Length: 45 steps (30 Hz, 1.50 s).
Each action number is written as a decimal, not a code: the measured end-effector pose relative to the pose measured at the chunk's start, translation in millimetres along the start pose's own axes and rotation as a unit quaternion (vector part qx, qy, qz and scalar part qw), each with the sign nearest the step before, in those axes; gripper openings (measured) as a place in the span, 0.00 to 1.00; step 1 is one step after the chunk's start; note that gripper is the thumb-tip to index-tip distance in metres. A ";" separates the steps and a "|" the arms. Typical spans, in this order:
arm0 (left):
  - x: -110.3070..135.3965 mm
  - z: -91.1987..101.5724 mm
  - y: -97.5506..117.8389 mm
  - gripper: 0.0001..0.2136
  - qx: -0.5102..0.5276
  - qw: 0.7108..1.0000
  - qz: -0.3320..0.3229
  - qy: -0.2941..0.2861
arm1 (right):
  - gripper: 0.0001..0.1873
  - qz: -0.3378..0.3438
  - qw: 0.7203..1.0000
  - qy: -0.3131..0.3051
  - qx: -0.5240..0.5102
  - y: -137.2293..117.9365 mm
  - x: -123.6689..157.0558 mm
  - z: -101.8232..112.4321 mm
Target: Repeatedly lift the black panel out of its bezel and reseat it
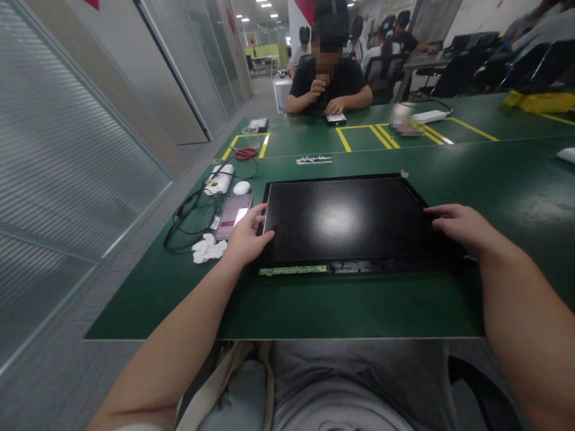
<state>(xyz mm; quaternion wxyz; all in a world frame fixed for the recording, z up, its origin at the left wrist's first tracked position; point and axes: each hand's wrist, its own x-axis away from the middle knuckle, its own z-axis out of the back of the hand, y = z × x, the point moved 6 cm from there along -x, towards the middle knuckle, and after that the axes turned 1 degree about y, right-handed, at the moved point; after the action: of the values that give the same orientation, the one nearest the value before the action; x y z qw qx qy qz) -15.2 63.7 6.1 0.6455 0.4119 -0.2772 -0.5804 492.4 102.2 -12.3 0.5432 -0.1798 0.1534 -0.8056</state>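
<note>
A black display panel [314, 233] lies flat on the green table in front of me, with a bright reflection on its screen. Along its near edge runs a narrow green circuit board [293, 270]. My left hand [248, 236] grips the panel's left edge, thumb over the front and fingers at the side. At the right edge, my right hand [460, 224] holds the frame, index finger extended along it; its lower fingers are partly hidden. Just left of my left hand are a phone [232, 215] and a crumpled white tissue or cloth [208, 249].
Beyond the phone sit a white rounded case [241, 188], a white device [219, 179], black cables [179, 218] and red-handled scissors [245, 154]. Small white strips [313, 160] lie behind the panel. Across the table, a person [330, 84] touches a small drive-like box [336, 120].
</note>
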 end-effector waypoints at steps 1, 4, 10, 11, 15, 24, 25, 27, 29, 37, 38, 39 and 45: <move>0.0 -0.2 0.1 0.33 -0.008 1.000 -0.005 -0.001 | 0.29 -0.003 1.000 0.001 -0.005 -0.3 0.9 -0.1; -1.3 -0.7 -1.0 0.32 -0.038 0.999 -0.022 -0.007 | 0.30 -0.013 1.000 0.006 -0.019 -2.5 5.1 0.7; -4.1 -4.9 -3.8 0.33 -0.137 0.988 -0.058 -0.040 | 0.29 -0.021 1.000 0.006 -0.009 -6.1 8.1 2.9; -4.1 -5.3 -4.0 0.33 -0.149 0.986 -0.061 -0.040 | 0.28 -0.017 1.000 0.007 -0.010 -6.0 7.4 2.9; -3.3 -6.6 -3.3 0.33 -0.185 0.979 -0.067 -0.042 | 0.28 -0.009 1.000 0.013 -0.007 -4.2 4.5 2.6; 6.4 26.3 29.7 0.22 -0.240 0.951 -0.181 0.078 | 0.25 0.000 0.999 0.007 0.041 -4.2 2.1 1.4; 7.0 26.7 31.1 0.21 -0.248 0.949 -0.185 0.065 | 0.25 0.005 0.999 0.013 0.046 -3.8 1.3 1.6; 8.5 22.1 32.4 0.19 -0.263 0.944 -0.199 0.017 | 0.24 0.014 0.998 0.025 0.057 -2.8 -0.6 2.0; 11.6 12.5 32.1 0.21 -0.275 0.935 -0.220 -0.042 | 0.24 0.022 0.997 0.030 0.069 -2.2 -2.4 2.1; 23.4 -21.5 18.0 0.28 -0.343 0.900 -0.224 -0.151 | 0.23 0.036 0.994 0.020 0.102 -1.3 -5.4 -1.3; 23.7 -23.3 16.2 0.28 -0.354 0.896 -0.218 -0.154 | 0.22 0.038 0.994 0.020 0.101 -1.4 -5.6 -1.6; 24.0 -24.7 14.9 0.28 -0.365 0.893 -0.213 -0.156 | 0.21 0.039 0.994 0.020 0.098 -1.0 -5.9 -1.6; 26.6 -28.7 11.2 0.29 -0.390 0.884 -0.201 -0.162 | 0.21 0.018 0.998 0.019 0.056 9.3 -10.8 -1.9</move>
<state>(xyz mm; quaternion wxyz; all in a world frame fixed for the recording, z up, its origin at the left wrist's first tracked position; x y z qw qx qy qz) 19.3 43.6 -2.1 0.5695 0.0737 -0.0403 -0.8177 502.9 108.9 -19.5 0.5637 -0.1312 0.1215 -0.8064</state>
